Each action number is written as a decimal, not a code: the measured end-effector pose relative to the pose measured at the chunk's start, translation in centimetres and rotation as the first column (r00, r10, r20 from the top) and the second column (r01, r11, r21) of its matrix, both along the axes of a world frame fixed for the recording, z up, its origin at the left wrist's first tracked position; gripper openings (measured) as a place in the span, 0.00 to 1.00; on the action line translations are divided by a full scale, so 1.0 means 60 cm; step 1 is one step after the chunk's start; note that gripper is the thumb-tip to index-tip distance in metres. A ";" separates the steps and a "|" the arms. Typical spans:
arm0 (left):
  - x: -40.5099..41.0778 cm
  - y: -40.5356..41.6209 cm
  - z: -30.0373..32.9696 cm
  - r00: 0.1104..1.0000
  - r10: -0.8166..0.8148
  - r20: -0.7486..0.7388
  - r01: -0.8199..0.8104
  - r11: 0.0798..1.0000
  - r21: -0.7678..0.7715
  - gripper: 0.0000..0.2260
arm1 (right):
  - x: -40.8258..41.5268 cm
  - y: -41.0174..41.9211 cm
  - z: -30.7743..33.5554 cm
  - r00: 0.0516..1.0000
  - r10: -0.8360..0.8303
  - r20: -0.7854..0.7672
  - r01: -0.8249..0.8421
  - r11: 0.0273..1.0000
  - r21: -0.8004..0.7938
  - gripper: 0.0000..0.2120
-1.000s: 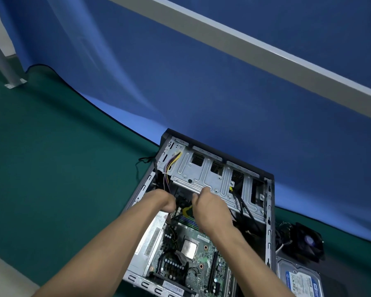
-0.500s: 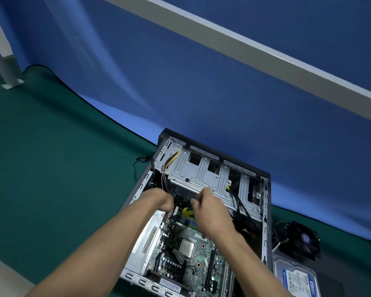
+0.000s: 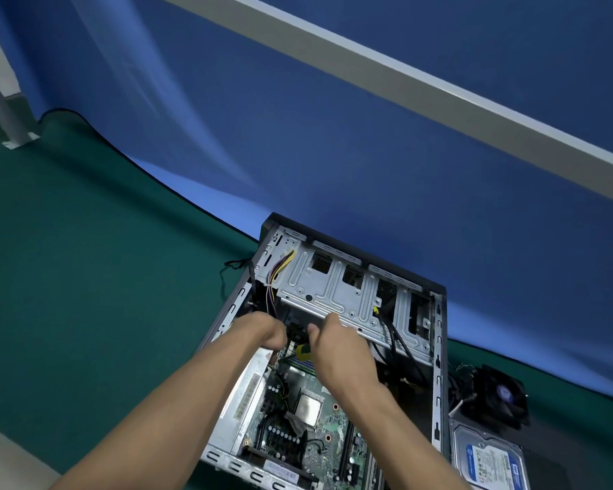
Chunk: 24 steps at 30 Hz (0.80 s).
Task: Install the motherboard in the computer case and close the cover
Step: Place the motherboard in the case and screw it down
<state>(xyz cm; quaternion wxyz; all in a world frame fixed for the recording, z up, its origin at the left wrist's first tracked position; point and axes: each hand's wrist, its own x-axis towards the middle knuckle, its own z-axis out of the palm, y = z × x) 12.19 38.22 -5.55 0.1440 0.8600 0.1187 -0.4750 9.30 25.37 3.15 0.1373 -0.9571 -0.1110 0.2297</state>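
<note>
The open black computer case [image 3: 438,351] lies on its side on the green mat. The green motherboard [image 3: 333,422] sits inside it, its silver CPU [image 3: 308,406] exposed. Both hands reach to the board's far edge, just under the metal drive cage [image 3: 337,295]. My left hand [image 3: 262,330] is curled with its fingers pointing down into the case; what they touch is hidden. My right hand [image 3: 340,351] is closed around a yellow-green tool handle [image 3: 301,351], which shows between the two hands.
A black cooler fan [image 3: 492,394] and a blue-labelled hard drive [image 3: 489,461] lie right of the case. Yellow and black cables [image 3: 284,263] hang at the case's far left corner. A blue backdrop rises behind; a white post [image 3: 0,111] stands far left.
Both hands have stayed at the board's far edge, with only small shifts. The view has drifted slightly.
</note>
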 end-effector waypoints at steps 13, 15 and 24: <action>0.000 0.002 0.005 1.000 0.018 -0.015 -0.018 1.000 -0.022 0.20 | 0.010 0.003 0.003 0.987 -0.078 -0.139 0.088 0.994 0.069 0.15; -0.001 0.002 0.004 1.000 0.018 -0.012 -0.018 0.999 -0.027 0.20 | 0.009 0.003 -0.005 0.999 -0.053 0.007 0.053 0.998 -0.027 0.16; -0.005 0.003 0.014 1.000 0.014 -0.007 -0.014 0.999 -0.044 0.21 | 0.008 0.013 0.003 0.997 -0.062 0.035 0.063 0.997 -0.046 0.15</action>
